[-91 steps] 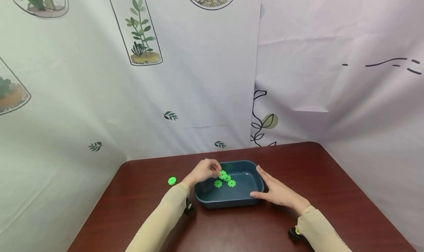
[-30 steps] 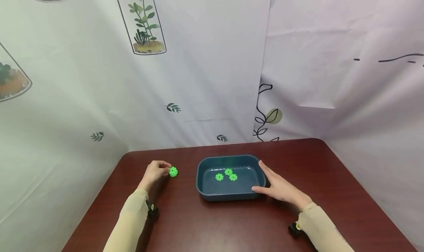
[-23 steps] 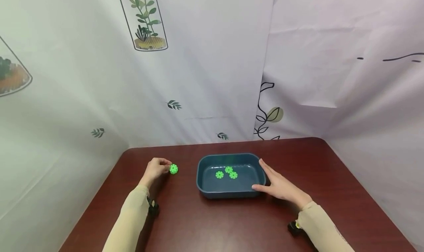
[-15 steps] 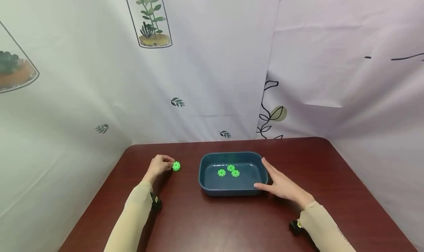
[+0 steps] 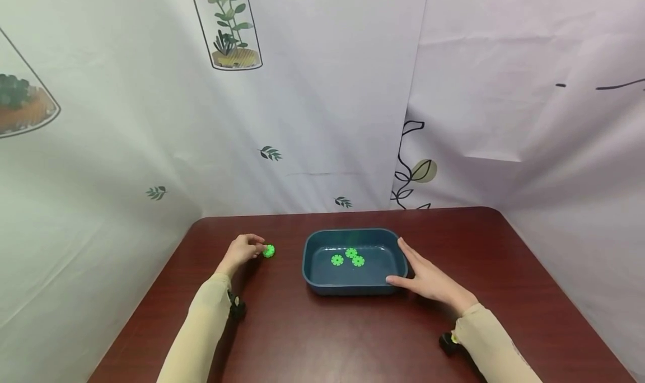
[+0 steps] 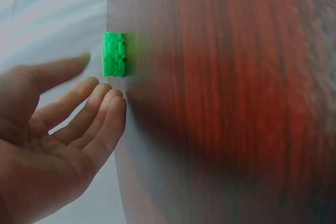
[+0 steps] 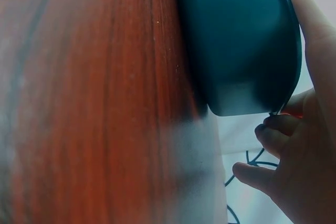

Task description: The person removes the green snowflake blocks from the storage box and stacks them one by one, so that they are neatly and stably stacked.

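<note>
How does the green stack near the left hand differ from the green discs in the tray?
The stack is several layers piled together, while the three discs are spread out. The stack stands on the table; the discs lie inside the tray. The left hand is beside the stack; neither hand touches the discs. Both are bright green with notched, round outlines.

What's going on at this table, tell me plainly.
A person is working with both bare hands at a glossy, reddish-brown wood-grained table. The left hand is right next to, but not touching, a small stack of bright green, notched round plastic-looking discs. The right hand rests spread across the right end of a dark blue-green rectangular tray. Three matching discs lie inside it.
</note>
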Tool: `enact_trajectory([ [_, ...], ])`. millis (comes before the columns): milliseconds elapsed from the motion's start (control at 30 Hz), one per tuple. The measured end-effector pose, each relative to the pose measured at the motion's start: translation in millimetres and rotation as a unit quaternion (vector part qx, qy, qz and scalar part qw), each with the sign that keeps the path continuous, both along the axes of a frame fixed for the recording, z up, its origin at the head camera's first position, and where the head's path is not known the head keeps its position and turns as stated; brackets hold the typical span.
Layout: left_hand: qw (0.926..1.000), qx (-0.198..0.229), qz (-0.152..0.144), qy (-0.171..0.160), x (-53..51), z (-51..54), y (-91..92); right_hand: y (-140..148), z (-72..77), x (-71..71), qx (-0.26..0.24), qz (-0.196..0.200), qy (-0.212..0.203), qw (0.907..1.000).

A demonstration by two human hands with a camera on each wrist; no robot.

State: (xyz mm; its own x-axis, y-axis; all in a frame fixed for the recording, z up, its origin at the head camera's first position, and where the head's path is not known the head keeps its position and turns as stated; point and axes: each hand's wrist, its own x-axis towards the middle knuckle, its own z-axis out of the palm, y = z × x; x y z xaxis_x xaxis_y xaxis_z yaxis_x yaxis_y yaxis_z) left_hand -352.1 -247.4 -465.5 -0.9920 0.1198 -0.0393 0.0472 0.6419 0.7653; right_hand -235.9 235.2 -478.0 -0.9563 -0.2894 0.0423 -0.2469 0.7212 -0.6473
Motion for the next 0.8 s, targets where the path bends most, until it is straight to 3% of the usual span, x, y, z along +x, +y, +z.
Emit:
enact_trajectory([
  [167, 0.9971, -0.059, -0.048, -0.004, 2.6, 0.6, 1.9, -0.1, 1.4, 0.4, 0.008, 0.003, 0.004, 1.0],
  [300, 0.9946, -0.081, -0.064, 0.0, 2.4, -0.4, 5.2, -0.8, 2.3, 0.6, 0.006, 0.002, 0.007, 1.0],
  [667, 0.9922, -0.109, -0.057, 0.018, 3.2, -8.6, 9.6, -0.2, -2.1, 1.2, 0.011, 0.004, 0.002, 0.9999],
  [800, 0.9931, -0.103, -0.053, 0.017, -0.1, -6.0, 10.6, 0.7, 0.5, -0.2, 0.009, 0.001, 0.0, 1.0],
])
